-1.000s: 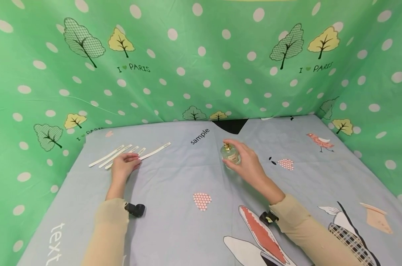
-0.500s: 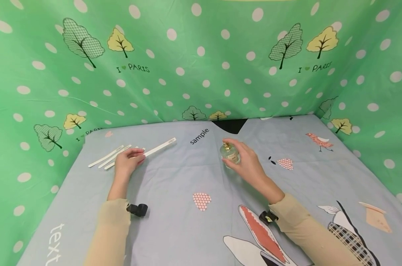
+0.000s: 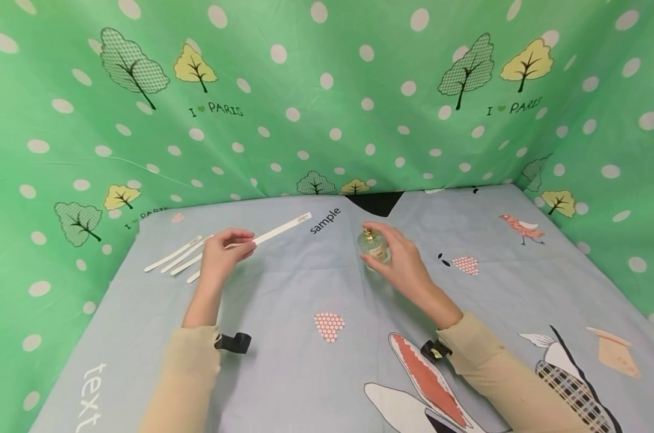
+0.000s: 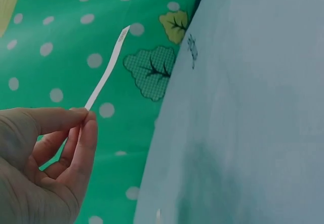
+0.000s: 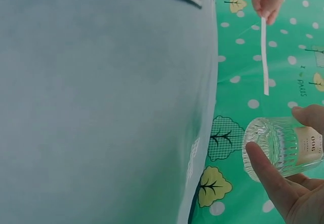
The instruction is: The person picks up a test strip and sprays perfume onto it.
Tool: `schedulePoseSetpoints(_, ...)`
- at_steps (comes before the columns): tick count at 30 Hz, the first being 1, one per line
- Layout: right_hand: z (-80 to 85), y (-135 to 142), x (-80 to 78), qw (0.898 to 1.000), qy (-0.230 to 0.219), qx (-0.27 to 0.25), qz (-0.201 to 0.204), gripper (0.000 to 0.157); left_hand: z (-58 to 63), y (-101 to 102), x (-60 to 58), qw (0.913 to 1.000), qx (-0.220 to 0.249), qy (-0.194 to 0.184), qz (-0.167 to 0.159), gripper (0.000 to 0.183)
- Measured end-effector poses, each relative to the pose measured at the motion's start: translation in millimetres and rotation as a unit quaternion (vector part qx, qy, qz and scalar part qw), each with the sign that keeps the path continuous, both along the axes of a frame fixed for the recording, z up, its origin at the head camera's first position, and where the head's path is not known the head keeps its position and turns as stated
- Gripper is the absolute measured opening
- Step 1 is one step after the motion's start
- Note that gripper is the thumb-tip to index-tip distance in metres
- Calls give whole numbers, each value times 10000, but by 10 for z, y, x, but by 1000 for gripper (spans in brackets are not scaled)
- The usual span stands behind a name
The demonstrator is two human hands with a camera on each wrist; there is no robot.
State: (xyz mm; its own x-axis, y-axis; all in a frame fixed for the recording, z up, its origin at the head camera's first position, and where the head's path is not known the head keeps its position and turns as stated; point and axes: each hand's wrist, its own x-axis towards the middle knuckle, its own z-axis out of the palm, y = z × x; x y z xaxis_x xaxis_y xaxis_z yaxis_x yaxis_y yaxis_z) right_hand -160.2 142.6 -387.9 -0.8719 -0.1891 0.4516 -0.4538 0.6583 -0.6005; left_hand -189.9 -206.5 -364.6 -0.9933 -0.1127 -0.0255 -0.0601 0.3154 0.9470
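My left hand (image 3: 222,257) pinches a white paper perfume test strip (image 3: 284,228) between thumb and fingertips. The strip's printed end points away from the hand, up and to the right, and it bends slightly in the left wrist view (image 4: 108,72). My right hand (image 3: 410,270) grips a clear glass perfume bottle (image 3: 372,248) with a gold neck and a pale label. The index finger lies at the bottle's top and the thumb lower down in the head view. Its ribbed glass base (image 5: 258,138) shows in the right wrist view, with a fingertip against it.
Several more test strips (image 3: 167,257) lie side by side on the left of the table, partly behind the left hand. A grey-blue printed cloth (image 3: 284,300) covers the table. Green dotted curtains (image 3: 327,90) stand at the back and sides.
My left hand has lifted the test strip off the row and moved right with it, toward the bottle. My right hand and the perfume bottle have barely moved.
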Motion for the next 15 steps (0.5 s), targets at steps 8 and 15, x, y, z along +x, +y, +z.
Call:
schedulePoseSetpoints(8,-1,-14,-6,9999,106,-16,36,61,93,203,60,9998,-53,15,-189,32)
schedulePoseSetpoints(15,19,-29,-11,9998,113,110,98,60,99,327,83,9994,-138,30,-323,29)
